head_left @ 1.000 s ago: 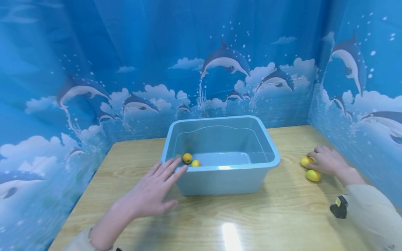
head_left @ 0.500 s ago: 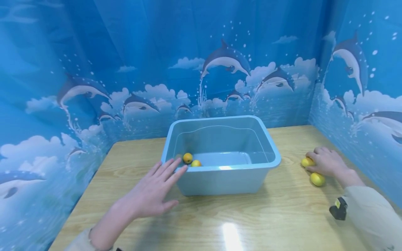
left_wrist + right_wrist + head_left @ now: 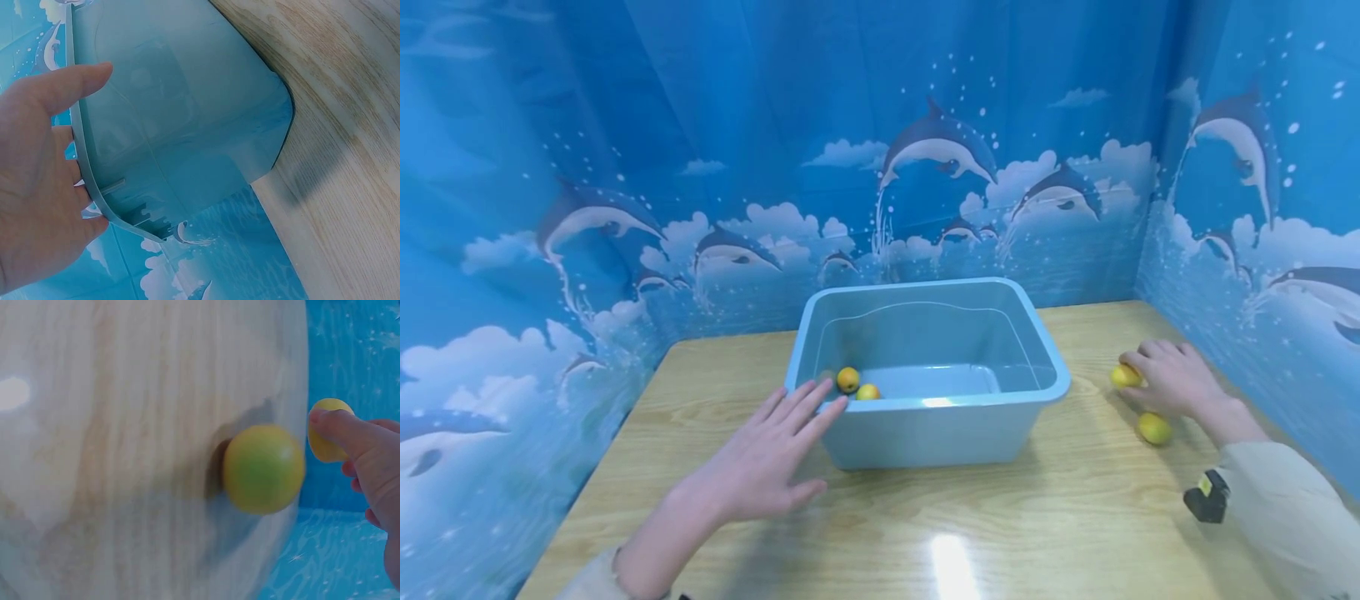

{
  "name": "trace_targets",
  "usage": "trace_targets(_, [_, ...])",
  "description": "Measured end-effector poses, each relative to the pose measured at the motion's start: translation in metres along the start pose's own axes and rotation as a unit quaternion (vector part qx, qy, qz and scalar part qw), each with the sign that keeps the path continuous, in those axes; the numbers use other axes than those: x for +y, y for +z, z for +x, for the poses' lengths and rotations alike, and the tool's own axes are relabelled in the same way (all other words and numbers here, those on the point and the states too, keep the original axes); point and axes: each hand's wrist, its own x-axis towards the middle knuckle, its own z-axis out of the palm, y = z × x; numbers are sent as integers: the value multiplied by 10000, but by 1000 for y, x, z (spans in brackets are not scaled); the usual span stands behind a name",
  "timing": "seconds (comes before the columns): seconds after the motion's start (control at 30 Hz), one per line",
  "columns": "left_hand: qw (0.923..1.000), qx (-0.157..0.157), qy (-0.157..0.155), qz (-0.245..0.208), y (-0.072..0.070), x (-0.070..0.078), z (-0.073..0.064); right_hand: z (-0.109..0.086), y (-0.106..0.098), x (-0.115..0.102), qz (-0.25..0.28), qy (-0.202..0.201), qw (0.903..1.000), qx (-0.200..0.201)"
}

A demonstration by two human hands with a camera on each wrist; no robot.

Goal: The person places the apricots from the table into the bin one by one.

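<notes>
My right hand (image 3: pixel 1172 379) pinches a small yellow fruit (image 3: pixel 1125 377) between thumb and fingers, at the right of the table. In the right wrist view the thumb lies across that fruit (image 3: pixel 328 431). Just nearer to me, apart from the hand, a yellow-green rounded fruit (image 3: pixel 1154 428) lies on the wood. The left hand (image 3: pixel 767 454) has its fingers straight and spread, their tips at the near left rim of a light blue plastic bin (image 3: pixel 925 433). Inside that bin sit an orange-yellow fruit (image 3: pixel 847 380) and a yellow-orange one (image 3: pixel 868 392), partly hidden by the front rim.
The wooden table (image 3: pixel 1000 525) holds the bin near its far edge. Behind and at both sides hang blue curtains (image 3: pixel 760 150) printed with dolphins. A small black device (image 3: pixel 1208 497) is on the right sleeve.
The right hand has shifted slightly left and away from me with the yellow fruit. The yellow-green fruit rolled a little nearer and right. The left hand stays put.
</notes>
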Motion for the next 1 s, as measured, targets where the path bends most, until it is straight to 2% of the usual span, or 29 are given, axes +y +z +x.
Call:
trace_targets(0.4, [10000,-24,-23,-41,0,1,0,22,-25,-14,-132,-702,9923,1007])
trace_targets(0.5, [10000,-24,-33,-73,0,0,0,29,-34,-18,-119,-725,9917,1056])
trace_targets(0.73, [10000,-56,-32,-75,0,0,-1,42,-62,-29,20,-529,9954,803])
trace_targets(1.0, [9999,-90,-41,-81,-1,0,0,62,-89,-40,-119,-629,9929,1002])
